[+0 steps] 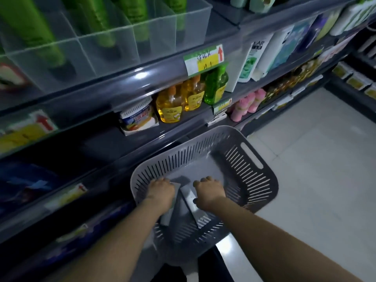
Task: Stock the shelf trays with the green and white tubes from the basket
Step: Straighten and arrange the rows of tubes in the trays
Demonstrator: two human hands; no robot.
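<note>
The basket is matt grey slotted plastic; the shelf tray is clear, frosted-looking plastic; the shelf edge is glossy dark, the floor smooth pale tile

Shop aisle: tiered shelving stocked with bottled soaps, price tags on shelf edges, tiled floor

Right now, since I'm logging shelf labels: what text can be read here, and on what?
"LAR": white bottle, rest unreadable.
Shelf tag: red arrow, writing too blurred.
Yellow bottles: labels too blurred.
Left tube and right tube: nothing legible.
</note>
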